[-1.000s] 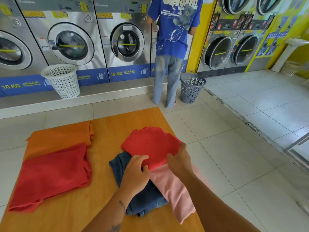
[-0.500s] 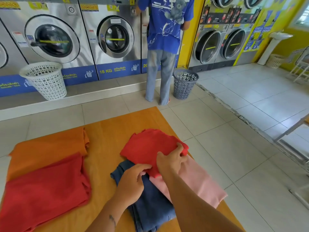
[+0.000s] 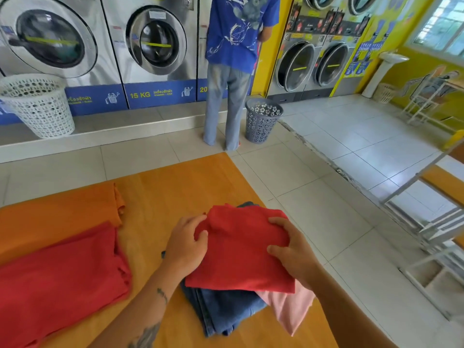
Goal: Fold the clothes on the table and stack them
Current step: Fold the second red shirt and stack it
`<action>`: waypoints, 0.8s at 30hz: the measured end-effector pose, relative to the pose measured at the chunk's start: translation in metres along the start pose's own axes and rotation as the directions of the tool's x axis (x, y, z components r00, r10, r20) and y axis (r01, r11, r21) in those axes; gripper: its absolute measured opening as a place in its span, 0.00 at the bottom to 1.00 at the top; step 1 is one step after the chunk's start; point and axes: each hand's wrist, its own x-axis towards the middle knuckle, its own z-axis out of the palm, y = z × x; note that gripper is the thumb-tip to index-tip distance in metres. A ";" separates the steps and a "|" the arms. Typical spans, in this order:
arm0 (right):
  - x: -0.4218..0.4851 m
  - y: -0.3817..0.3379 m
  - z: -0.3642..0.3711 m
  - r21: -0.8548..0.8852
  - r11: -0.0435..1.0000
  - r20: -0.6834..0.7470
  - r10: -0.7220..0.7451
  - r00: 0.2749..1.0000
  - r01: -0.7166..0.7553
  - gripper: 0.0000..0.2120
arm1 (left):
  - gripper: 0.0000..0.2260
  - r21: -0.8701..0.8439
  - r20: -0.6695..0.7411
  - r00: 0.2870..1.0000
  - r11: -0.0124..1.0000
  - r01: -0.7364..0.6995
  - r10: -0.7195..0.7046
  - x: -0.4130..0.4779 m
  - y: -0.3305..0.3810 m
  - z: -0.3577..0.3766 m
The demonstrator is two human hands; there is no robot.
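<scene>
A folded red cloth lies on top of folded blue jeans and a pink garment on the orange table. My left hand grips the red cloth's left edge. My right hand holds its right edge with fingers curled over it. On the table's left a larger red garment lies flat, partly over an orange garment.
A person in a blue shirt stands at the washing machines beyond the table. A grey basket stands beside them; a white basket sits at left. White metal racks stand at right.
Both hands have pulled the red cloth toward me and spread apart to its two edges, so it now covers more of the jeans and pink garment. The camera tilted closer.
</scene>
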 end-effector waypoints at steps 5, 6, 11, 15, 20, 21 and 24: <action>-0.009 0.029 -0.025 -0.025 0.999 0.041 0.036 0.999 -0.035 0.29 | 0.28 0.301 0.169 0.977 0.951 0.073 -0.128 -0.018 0.010 0.025; -0.010 0.031 -0.028 -0.045 0.999 0.058 0.019 0.998 -0.017 0.30 | 0.29 0.335 0.196 0.969 0.939 0.081 -0.153 -0.019 0.016 0.027; -0.015 0.040 -0.027 -0.194 0.979 0.021 -0.064 0.998 0.066 0.32 | 0.38 0.257 0.274 0.938 0.956 0.140 -0.211 -0.023 0.039 0.036; -0.023 0.047 -0.019 -0.236 0.962 -0.067 -0.158 0.985 0.138 0.35 | 0.39 0.068 0.224 0.951 0.977 0.204 -0.214 -0.038 0.048 0.045; -0.019 0.050 -0.020 -0.258 0.949 -0.029 -0.197 0.980 0.183 0.35 | 0.32 -0.161 0.049 0.972 0.958 0.236 -0.231 -0.065 0.062 0.041; -0.018 0.048 -0.021 -0.245 0.950 -0.021 -0.207 0.978 0.195 0.34 | 0.32 -0.163 0.039 0.971 0.957 0.239 -0.235 -0.071 0.064 0.041; -0.019 0.036 -0.017 -0.225 0.945 0.007 -0.240 0.971 0.236 0.34 | 0.31 -0.184 -0.003 0.968 0.952 0.247 -0.252 -0.087 0.067 0.033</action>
